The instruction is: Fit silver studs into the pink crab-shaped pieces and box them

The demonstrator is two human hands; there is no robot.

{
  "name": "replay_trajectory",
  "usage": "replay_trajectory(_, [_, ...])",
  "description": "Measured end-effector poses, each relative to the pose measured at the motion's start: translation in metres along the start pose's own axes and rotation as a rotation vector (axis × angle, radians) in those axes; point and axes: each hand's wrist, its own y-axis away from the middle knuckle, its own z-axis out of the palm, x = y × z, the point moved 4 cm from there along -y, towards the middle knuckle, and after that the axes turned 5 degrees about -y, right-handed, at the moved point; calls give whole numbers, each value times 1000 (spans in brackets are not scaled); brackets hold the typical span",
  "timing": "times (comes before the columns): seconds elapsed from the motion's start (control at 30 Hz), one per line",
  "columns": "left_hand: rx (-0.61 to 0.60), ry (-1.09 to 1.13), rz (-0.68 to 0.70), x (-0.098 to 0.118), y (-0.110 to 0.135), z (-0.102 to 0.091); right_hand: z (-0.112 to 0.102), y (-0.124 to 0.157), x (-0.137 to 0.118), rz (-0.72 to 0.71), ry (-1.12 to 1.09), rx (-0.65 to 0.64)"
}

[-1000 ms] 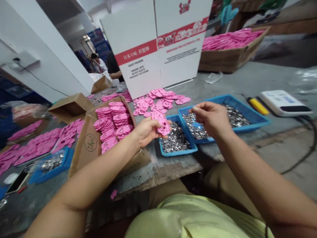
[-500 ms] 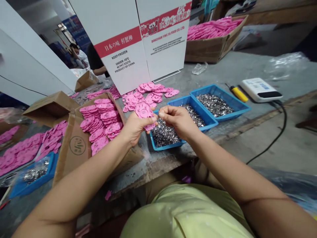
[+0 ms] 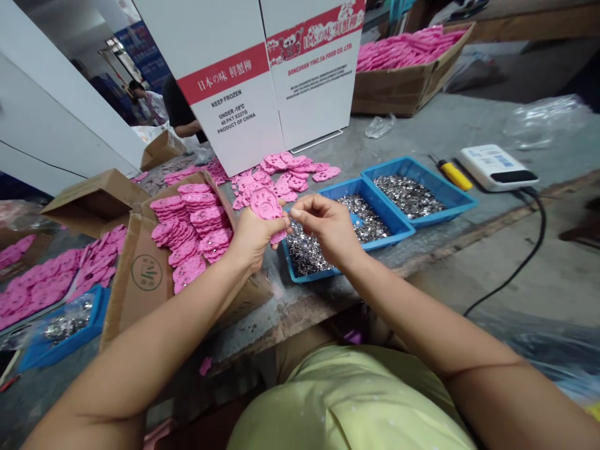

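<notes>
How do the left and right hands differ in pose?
The left hand grips a pink piece; the right hand pinches, anything held too small to tell. The left hand is nearer the cardboard box of stacks; the right hand is nearer a blue tray. Both are bare.

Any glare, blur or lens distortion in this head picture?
Head view: glints on metal pieces and plastic wrap; head view: white carton's large print legible, smallest lines soft; head view: forearms look stretched toward the lower edges, probably wide-lens distortion.
</notes>
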Motion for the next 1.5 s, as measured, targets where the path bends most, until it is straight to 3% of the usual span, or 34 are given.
replay_trajectory(0.13, [13,3,-1,1,1,0,0,3,9,137,-157,21])
replay_trajectory(0.33, [14,-6,23,0,0,0,6,2,5,94,-147,-37])
replay_trajectory(0.5, [-19,10,29,0,0,1,6,0,6,-29,-59,-52])
replay_trajectory(0.6, [-144,82,7,1,2,5,1,-3,2,-51,-39,-90])
replay_trajectory(0.73, [-301,117,-19,2,4,11,-12,-11,-18,-166,156,-153])
replay_trajectory(1.07, [-365,26,62,0,4,15,-23,-19,-45,-232,451,-359])
replay_trajectory(1.5, [-406,-9,63,0,5,15,-24,-23,-45,-185,571,-399])
